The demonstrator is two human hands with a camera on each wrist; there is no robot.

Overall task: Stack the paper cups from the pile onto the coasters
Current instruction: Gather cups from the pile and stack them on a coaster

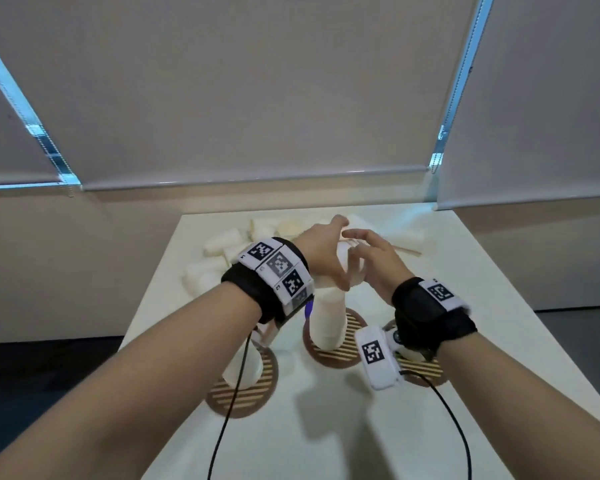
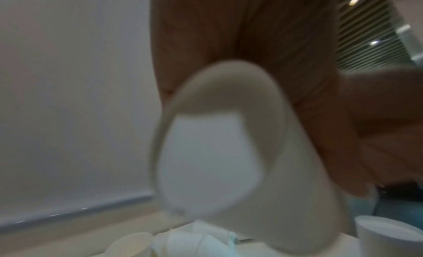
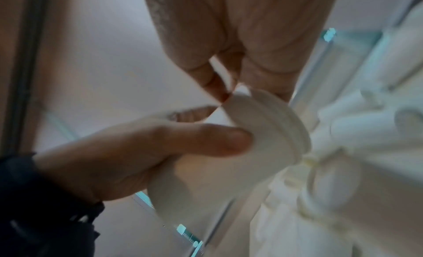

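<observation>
My left hand (image 1: 326, 251) grips a white paper cup (image 1: 352, 268), thumb on its wall, above the tall cup stack (image 1: 326, 320) on the middle striped coaster (image 1: 336, 355). My right hand (image 1: 364, 251) meets the same cup from the right. In the right wrist view its fingertips (image 3: 217, 85) pinch the cup's (image 3: 251, 134) end. The left wrist view looks into the held cup's (image 2: 217, 161) mouth against my palm. A shorter stack (image 1: 243, 368) stands on the left coaster (image 1: 243, 393). The right coaster (image 1: 423, 370) is partly hidden by my right wrist.
The loose pile of paper cups (image 1: 229, 244) lies across the far part of the white table (image 1: 326, 427). A thin wooden strip (image 1: 406, 250) lies at the far right of the pile. Cables hang from both wrist cameras. The table drops off at left and right.
</observation>
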